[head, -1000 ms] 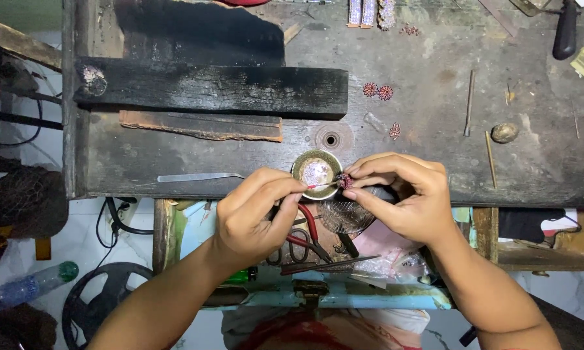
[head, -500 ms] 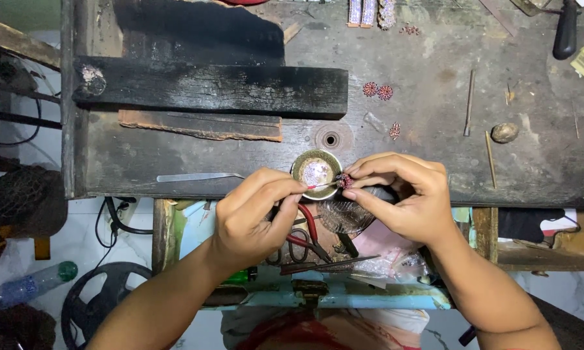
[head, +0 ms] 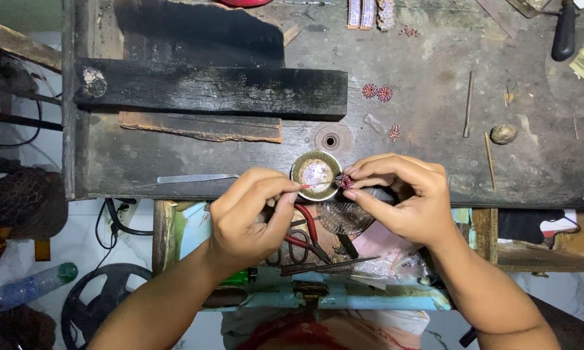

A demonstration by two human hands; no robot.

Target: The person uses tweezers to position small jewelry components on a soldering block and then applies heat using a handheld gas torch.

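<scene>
The red piece (head: 344,181) pinched by the right hand (head: 405,201) was too small to make out. The left hand (head: 250,217) hid most of its thin tool (head: 314,186). The tool (head: 564,29) far beyond was cut off.

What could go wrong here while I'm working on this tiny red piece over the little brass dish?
The small red ornament is pinched only by the right hand fingertips, right at the workbench front edge; if it slips it may drop into the cluttered drawer below. The left hand points a thin tool across the brass dish; a nudge could tip the dish or jab a fingertip.
</scene>
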